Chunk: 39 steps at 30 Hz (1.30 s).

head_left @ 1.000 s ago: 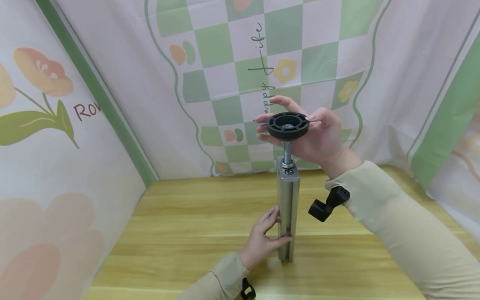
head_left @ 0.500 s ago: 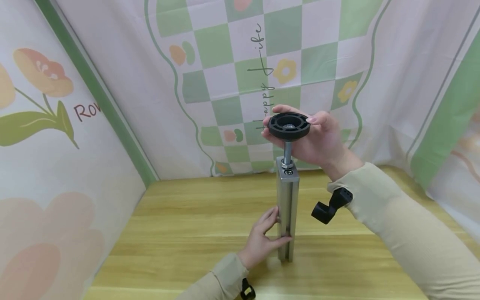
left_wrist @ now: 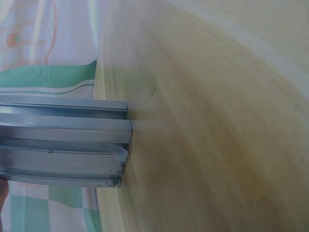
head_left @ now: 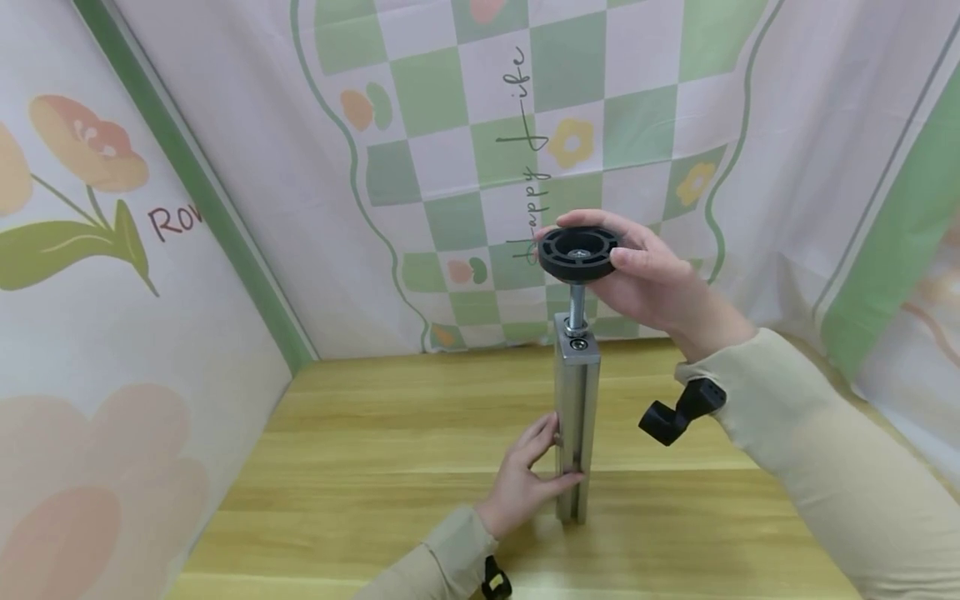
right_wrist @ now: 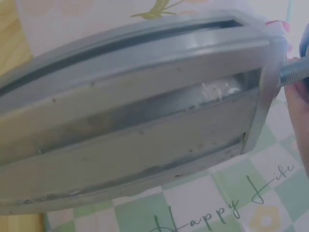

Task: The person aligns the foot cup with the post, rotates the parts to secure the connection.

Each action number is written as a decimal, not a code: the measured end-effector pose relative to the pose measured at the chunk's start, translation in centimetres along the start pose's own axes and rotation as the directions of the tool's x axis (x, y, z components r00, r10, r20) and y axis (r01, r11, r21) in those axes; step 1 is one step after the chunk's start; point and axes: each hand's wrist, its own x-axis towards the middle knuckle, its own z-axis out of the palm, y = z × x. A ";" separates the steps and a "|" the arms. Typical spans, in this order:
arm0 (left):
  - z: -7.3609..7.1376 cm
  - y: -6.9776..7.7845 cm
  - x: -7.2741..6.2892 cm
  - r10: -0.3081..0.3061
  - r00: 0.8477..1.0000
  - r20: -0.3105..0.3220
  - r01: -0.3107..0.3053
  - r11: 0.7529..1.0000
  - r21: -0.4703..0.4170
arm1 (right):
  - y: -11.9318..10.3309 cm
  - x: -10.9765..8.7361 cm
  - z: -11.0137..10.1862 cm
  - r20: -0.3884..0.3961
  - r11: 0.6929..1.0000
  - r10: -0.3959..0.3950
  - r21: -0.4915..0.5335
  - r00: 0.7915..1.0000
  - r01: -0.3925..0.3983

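Observation:
An aluminium profile (head_left: pixel 574 425) stands upright on the wooden table, its slots showing in both wrist views. My left hand (head_left: pixel 525 479) grips its lower part between thumb and fingers. Out of the profile's end plate (head_left: pixel 578 352) rises a threaded rod (head_left: pixel 577 307) with a nut at its base. On top of the rod sits a round black levelling foot (head_left: pixel 579 254), cup side up. My right hand (head_left: pixel 645 271) holds this foot by the rim, thumb at the near right edge and fingers behind it. The right wrist view shows the threaded rod (right_wrist: pixel 294 72) meeting the end plate.
The wooden table (head_left: pixel 375 467) reaches back to a checked, printed curtain (head_left: pixel 495 125). A flowered curtain (head_left: pixel 112 333) hangs at the left and another at the right. Black camera mounts (head_left: pixel 682 410) sit on the wrists.
My right hand's fingers were spread away from the foot and have closed round its rim; the hand and wrist have turned and shifted slightly right. My left hand and the profile stay put.

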 end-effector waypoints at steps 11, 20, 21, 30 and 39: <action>0.0 0.3 0.1 -0.027 1.000 -0.003 0.027 1.000 -0.013 | -1.0 0.0 2.2 -0.399 0.907 -0.026 -0.395 0.917 -0.146; 0.0 0.3 0.2 -0.042 0.999 0.003 0.042 0.999 -0.024 | -1.1 1.0 4.4 -0.581 0.739 -0.107 -0.589 0.807 -0.326; 0.0 0.3 0.2 -0.041 0.999 0.003 0.041 0.999 -0.018 | -1.1 1.1 4.6 -0.591 0.702 -0.123 -0.620 0.797 -0.351; -0.1 0.4 0.1 -0.059 0.998 0.003 0.059 0.998 -0.015 | -0.2 1.5 5.9 -0.634 0.474 -0.278 -0.744 0.721 -0.471; 0.0 0.5 0.1 -0.070 0.998 0.008 0.070 0.997 -0.027 | 0.6 1.6 6.5 -0.618 0.440 -0.365 -0.773 0.696 -0.456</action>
